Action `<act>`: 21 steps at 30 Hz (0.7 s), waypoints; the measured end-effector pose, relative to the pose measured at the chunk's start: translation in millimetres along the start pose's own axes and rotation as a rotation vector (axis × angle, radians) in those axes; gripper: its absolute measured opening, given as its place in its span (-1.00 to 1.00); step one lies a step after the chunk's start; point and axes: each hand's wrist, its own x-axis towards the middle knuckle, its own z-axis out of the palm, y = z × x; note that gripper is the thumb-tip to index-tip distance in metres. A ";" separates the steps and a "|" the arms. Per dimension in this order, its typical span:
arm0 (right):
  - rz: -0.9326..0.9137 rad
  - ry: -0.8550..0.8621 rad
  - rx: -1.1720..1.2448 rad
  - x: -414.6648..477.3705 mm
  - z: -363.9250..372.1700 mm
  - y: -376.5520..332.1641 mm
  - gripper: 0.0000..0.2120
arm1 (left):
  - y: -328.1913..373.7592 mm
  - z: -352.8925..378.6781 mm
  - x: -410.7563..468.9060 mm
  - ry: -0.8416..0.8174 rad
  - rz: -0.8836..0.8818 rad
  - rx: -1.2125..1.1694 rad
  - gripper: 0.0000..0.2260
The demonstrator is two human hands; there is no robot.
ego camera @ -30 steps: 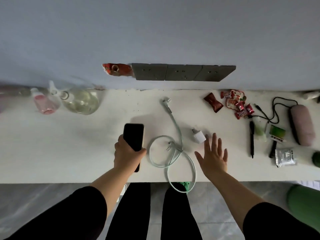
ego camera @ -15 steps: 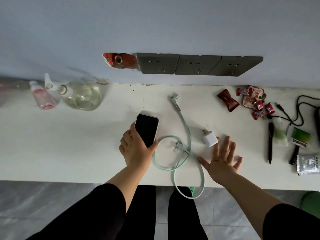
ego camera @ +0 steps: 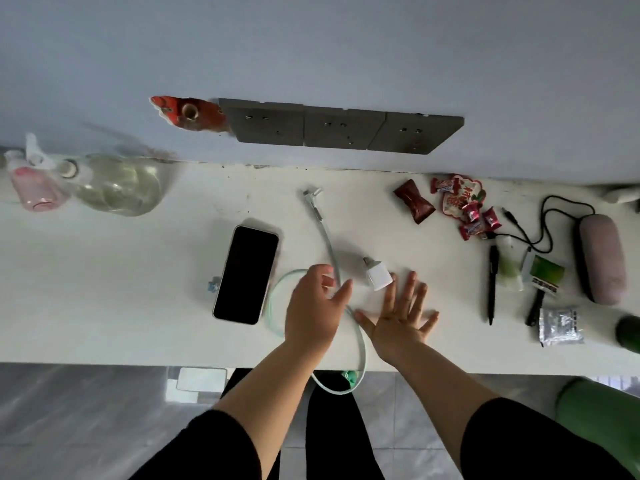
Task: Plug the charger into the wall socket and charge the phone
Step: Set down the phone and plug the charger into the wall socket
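Observation:
A black phone lies screen up on the white counter, free of any hand. To its right a pale green cable loops across the counter, one end near the wall and a loop hanging over the front edge. My left hand hovers over the cable loop, fingers apart, holding nothing. A white charger plug lies just beyond my right hand, which rests flat with spread fingers. A row of three grey wall sockets sits on the wall above the counter.
A clear spray bottle and a pink bottle stand at the back left. Red sweet wrappers, a black pen, small packets, a black cord and a pink case crowd the right side. A red broken patch adjoins the sockets.
My left hand has let go of the phone, which now lies on the counter, and has moved right over the cable. My right hand has stayed flat by the charger plug.

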 end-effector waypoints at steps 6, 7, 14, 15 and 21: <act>0.018 0.059 -0.009 6.7 9.8 2.5 -0.13 | 43.2 59.8 7.9 -0.015 -0.271 -0.137 -0.45; 0.012 0.072 -0.016 7.5 12.4 2.9 -0.13 | 45.6 63.2 9.7 0.005 -0.275 -0.099 -0.44; -0.039 0.121 -0.017 7.4 17.3 5.9 -0.25 | 43.3 68.7 1.1 0.016 -0.175 0.002 -0.53; -0.045 0.117 -0.018 7.7 15.4 5.9 -0.21 | 43.5 70.7 0.3 0.028 -0.150 0.015 -0.54; -0.063 0.139 -0.032 -3.0 -5.3 -16.1 -0.16 | 47.8 46.0 -2.0 0.051 -0.020 -0.036 -0.57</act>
